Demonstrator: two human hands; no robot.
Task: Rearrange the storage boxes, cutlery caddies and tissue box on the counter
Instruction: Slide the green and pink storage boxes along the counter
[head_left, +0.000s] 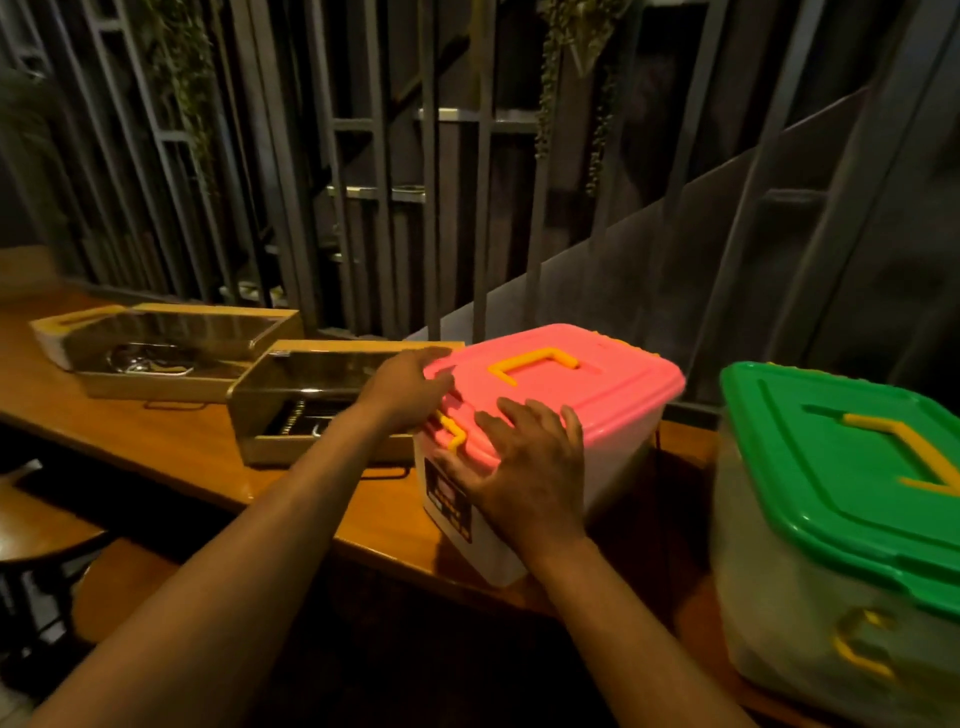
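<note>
Pink-lidded storage box (550, 415) shown on wooden tabletop (171, 441), near its front edge, w/ one corner turned toward the viewer. Left hand (410, 395) is laid over the lid's far-left corner, fingers spread, not closed round anything. Right hand (524, 467) is pressed flat on the near side wall and lid rim, fingers splayed; no clamped grip on either side, only palm contact. Yellow latch (451, 432) sits between the two hands; yellow top handle (535, 364) is untouched.

Green-lidded storage box (831, 519) stands apart to the right. Two cutlery caddies w/ dark transparent covers lie to the left: near caddy (311, 405) just beside the pink box, far caddy (161, 348) behind it. Tissue box not in view.

Handling (est.): walls are translucent thin plastic, prob. flexing under a squeeze and smooth enough to slip; contents cannot be made out, so weight is unknown. The box is best slid w/ palms on opposite walls, or lifted by the top handle provided the latches are shut.
</note>
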